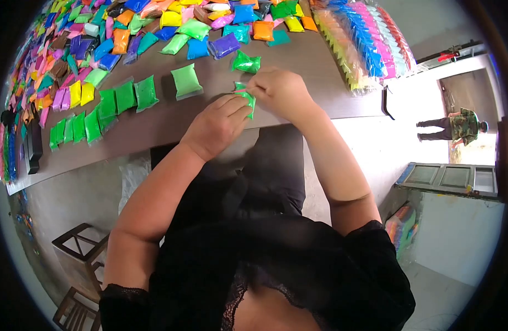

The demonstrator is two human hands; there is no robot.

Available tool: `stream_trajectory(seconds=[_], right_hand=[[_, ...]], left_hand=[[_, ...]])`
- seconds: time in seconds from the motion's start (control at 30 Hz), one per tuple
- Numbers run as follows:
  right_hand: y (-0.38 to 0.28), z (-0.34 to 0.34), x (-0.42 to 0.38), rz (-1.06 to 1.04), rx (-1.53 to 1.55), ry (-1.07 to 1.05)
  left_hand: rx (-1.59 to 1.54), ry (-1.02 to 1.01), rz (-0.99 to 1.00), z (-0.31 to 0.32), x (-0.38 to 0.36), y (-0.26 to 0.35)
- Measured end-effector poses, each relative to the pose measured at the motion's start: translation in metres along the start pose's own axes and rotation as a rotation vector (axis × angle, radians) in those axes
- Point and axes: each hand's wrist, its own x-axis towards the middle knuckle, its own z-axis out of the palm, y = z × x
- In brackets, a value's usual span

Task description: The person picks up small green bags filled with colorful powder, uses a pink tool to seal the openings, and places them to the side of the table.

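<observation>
Near the table's front edge, a green packet point(250, 108) lies under the fingers of my left hand point(221, 122), which are bent and pressed together on it. My right hand point(276, 91) is closed in a pinch at the packet's upper end, on a thin pinkish object point(241, 90) too small to name. Just above my hands is another green packet point(246, 62). A light green packet point(186, 81) lies to the left of them. Further left, several green packets point(125, 96) stand in rows on the brown table point(171, 118).
A large pile of coloured packets point(171, 19) covers the table's far side. Long clear bags of coloured pieces point(370, 41) lie at the right end. Wooden chairs point(80, 243) are at the lower left. A person point(463, 125) stands in the far doorway on the right.
</observation>
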Motion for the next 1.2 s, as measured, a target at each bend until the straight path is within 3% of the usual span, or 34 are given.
stream_trajectory(seconds=[0.1, 0.17, 0.33, 0.4, 0.5, 0.63, 0.7, 0.8, 0.93, 1.07, 1.2], right_hand=[[0.002, 0.005, 0.004, 0.047, -0.023, -0.03], [0.001, 0.01, 0.009, 0.123, -0.008, -0.016], [-0.006, 0.011, -0.011, 0.303, 0.046, -0.035], [-0.006, 0.019, -0.029, 0.342, 0.131, 0.07], [-0.017, 0.018, -0.041, 0.458, 0.133, 0.117], [-0.017, 0.008, -0.042, 0.468, -0.05, 0.13], [-0.022, 0.0, -0.043, 0.388, 0.04, 0.223], [-0.034, 0.009, -0.043, 0.242, 0.056, 0.168], [-0.011, 0.014, -0.031, 0.343, -0.117, 0.103], [-0.013, 0.002, -0.029, 0.254, 0.049, 0.166], [-0.017, 0.011, -0.026, 0.239, -0.01, 0.11]], left_hand=[[0.055, 0.006, 0.1, -0.002, 0.005, -0.003], [-0.045, 0.064, 0.002, 0.001, 0.002, -0.001], [-0.082, 0.033, 0.008, -0.002, -0.004, -0.002], [-0.086, 0.027, 0.023, -0.004, -0.004, 0.004], [-0.161, -0.034, -0.11, -0.01, 0.002, 0.017], [-0.02, 0.001, -0.016, 0.0, -0.004, 0.015], [-0.01, -0.004, -0.024, 0.001, -0.005, 0.015], [0.026, 0.06, -0.029, 0.008, -0.009, 0.017], [0.03, 0.053, -0.042, 0.003, -0.007, 0.019], [0.01, 0.054, -0.025, 0.006, -0.009, 0.014], [0.013, 0.071, -0.027, 0.004, -0.006, 0.016]])
